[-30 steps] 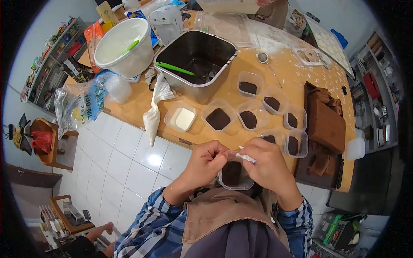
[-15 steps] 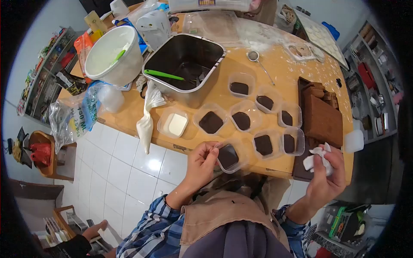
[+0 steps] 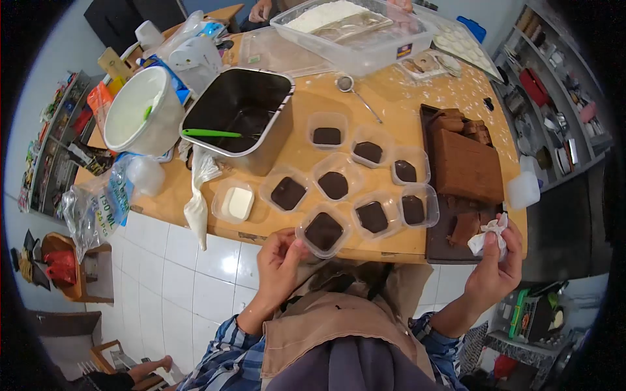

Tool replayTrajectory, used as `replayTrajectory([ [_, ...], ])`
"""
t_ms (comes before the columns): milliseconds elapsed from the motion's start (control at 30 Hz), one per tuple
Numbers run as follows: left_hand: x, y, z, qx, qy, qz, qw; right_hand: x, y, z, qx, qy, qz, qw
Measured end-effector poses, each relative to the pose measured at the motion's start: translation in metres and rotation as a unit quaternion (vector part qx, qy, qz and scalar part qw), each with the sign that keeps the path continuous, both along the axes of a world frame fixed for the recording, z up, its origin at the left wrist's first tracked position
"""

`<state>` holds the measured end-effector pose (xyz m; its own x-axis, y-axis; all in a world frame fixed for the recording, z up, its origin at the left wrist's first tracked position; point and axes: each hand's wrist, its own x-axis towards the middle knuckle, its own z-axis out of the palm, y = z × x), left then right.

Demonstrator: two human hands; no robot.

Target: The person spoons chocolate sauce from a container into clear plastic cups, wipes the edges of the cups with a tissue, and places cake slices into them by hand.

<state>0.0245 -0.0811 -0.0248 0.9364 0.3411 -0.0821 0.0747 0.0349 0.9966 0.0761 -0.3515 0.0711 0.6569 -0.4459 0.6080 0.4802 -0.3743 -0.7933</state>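
The clear cup point(image 3: 342, 221) with a dark layer is sitting at the front edge of the table point(image 3: 306, 94), just beyond my left hand point(image 3: 280, 260). With this hand I am keeping thumb and fingers together, clamping the near left rim of the cup. Seven other cups point(image 3: 357, 174), also carrying dark layers, are standing beyond this grip and to its right. To its left, a white-filled cup point(image 3: 220, 201) is standing, and further left a piping bag point(image 3: 197, 212) is hanging over the edge. Behind them a metal pan point(image 3: 277, 133) is resting. Well to the right, I am pinching a crumpled white tissue point(image 3: 485, 242) in my right hand point(image 3: 493, 272), fingers closed on it. It is showing by the near right corner of the dark tray point(image 3: 438, 246), where a brown cake block point(image 3: 468, 166) is lying.
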Motion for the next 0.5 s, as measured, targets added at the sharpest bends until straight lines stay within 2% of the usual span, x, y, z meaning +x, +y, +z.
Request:
replayTrajectory([
  [133, -0.006, 0.012, 0.009, 0.044, -0.066, 0.058, 0.995, -0.006, -0.015, 0.000, -0.037, 0.031, -0.007, 0.999],
  [167, -0.008, 0.018, 0.015, 0.120, -0.079, 0.045, 0.989, -0.008, -0.016, 0.002, -0.035, 0.053, -0.009, 0.998],
  [233, -0.007, 0.020, 0.023, 0.119, -0.101, 0.067, 0.985, -0.011, -0.012, 0.003, -0.030, 0.097, -0.009, 0.995],
  [333, -0.006, 0.025, 0.021, 0.124, -0.135, 0.083, 0.979, -0.005, 0.005, 0.000, -0.010, 0.062, 0.053, 0.997],
  [367, -0.005, 0.023, 0.024, 0.120, -0.144, 0.085, 0.979, -0.001, 0.008, 0.000, -0.047, 0.059, 0.064, 0.995],
  [500, 0.004, 0.027, 0.032, 0.159, -0.189, 0.090, 0.965, 0.005, 0.019, 0.019, -0.016, 0.091, 0.080, 0.993],
])
